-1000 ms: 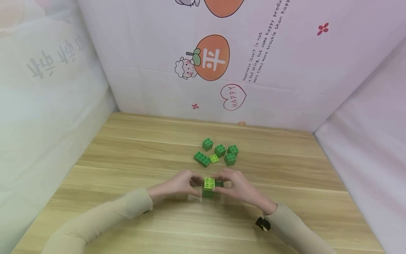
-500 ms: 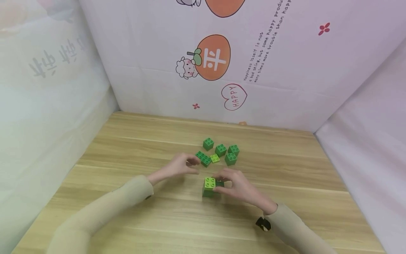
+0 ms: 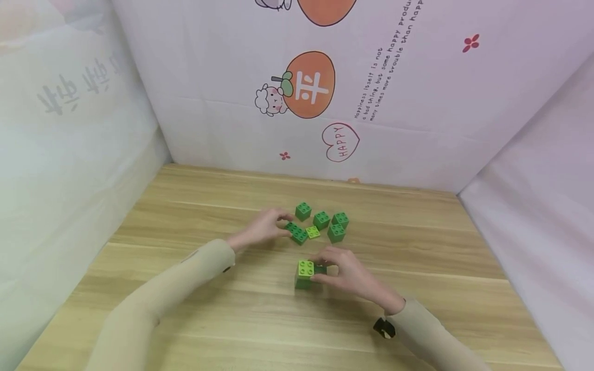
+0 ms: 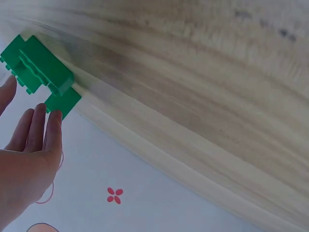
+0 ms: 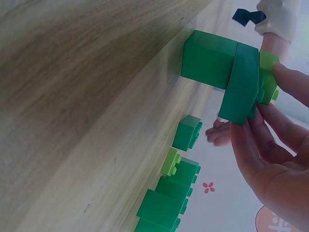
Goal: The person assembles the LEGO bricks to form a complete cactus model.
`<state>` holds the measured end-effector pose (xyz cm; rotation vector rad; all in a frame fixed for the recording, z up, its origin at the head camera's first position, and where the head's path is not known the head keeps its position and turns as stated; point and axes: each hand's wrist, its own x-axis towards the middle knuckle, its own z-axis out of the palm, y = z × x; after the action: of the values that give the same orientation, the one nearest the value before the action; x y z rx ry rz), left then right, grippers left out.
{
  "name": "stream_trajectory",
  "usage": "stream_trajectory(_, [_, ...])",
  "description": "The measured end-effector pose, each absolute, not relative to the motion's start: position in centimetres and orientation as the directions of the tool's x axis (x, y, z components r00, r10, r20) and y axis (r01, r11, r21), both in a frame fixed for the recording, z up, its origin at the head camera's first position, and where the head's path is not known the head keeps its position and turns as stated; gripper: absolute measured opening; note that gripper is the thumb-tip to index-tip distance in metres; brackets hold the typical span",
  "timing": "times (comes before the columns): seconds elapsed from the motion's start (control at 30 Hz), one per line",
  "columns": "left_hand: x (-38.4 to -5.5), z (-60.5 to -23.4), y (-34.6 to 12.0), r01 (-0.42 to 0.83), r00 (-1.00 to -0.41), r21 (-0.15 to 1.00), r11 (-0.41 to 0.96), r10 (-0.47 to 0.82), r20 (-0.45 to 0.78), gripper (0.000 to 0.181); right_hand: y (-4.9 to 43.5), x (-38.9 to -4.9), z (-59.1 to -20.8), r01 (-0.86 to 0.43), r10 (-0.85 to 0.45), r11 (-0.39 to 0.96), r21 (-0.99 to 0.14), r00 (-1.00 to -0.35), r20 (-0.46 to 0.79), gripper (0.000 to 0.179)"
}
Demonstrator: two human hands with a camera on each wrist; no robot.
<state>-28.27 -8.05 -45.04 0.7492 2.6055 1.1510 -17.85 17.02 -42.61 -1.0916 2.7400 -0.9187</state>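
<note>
My right hand (image 3: 345, 270) grips a small stack of toy building bricks at the front. A green block (image 5: 207, 58) is its base, a longer dark green brick (image 5: 240, 84) lies across and overhangs, and a lime brick (image 3: 306, 268) sits on top. In the right wrist view the thumb is on the lime brick and the fingers are at the overhanging end. My left hand (image 3: 264, 226) reaches to the left end of a long green brick (image 3: 299, 234); its thumb and fingers (image 4: 36, 128) are spread apart with nothing between them.
Behind and right of the long brick lie a flat lime brick (image 3: 313, 232) and several green square bricks (image 3: 336, 233). The wooden table (image 3: 209, 206) meets printed white cloth walls (image 3: 232, 129) at the back and sides.
My left hand has left the stack and moved away from me to the long green brick. My right hand has stayed in place on the stack.
</note>
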Motion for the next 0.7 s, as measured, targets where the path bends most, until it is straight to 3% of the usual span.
stream_trajectory(0.3, [-29.7,-45.9,-7.6,0.415,-0.829,0.655,0.631,0.559,-0.014,0.052,17.0,-17.8,-42.5,-0.593,-0.634,0.58,-0.559,-0.759,0.149,0.033])
stream_trajectory(0.7, [-30.1,-46.4,-7.6,0.412,-0.817,0.672,0.615,0.576,-0.027,0.049,17.0,-17.7,-42.6,-0.6,-0.631,0.578,-0.553,-0.758,0.164,0.033])
